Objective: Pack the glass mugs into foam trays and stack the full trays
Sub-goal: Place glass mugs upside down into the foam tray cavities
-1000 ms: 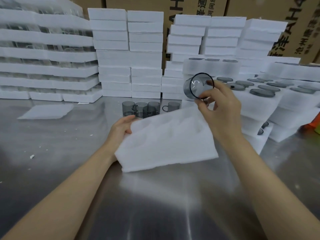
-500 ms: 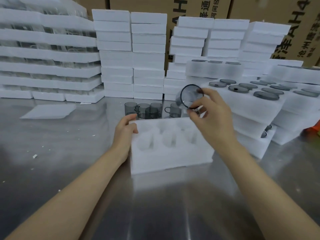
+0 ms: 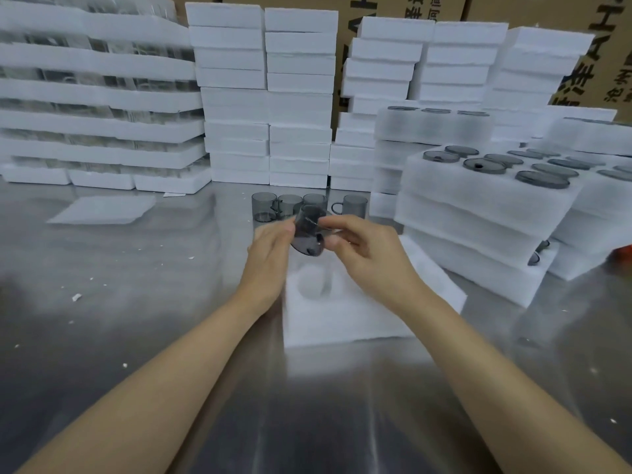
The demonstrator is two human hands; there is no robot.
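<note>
Steel table below: your right hand pinches a tilted glass mug, left hand touching it, above the foam tray.

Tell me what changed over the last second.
The right hand lowered the glass mug from upper right to just above the foam tray. The left hand let go of the tray's edge and rose to touch the mug. The tray, tilted earlier, lies flat. Loose mugs and foam stacks stayed put.

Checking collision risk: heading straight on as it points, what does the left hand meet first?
Likely the smoky grey glass mug held by the right hand; the left hand seems almost touching it.
</note>
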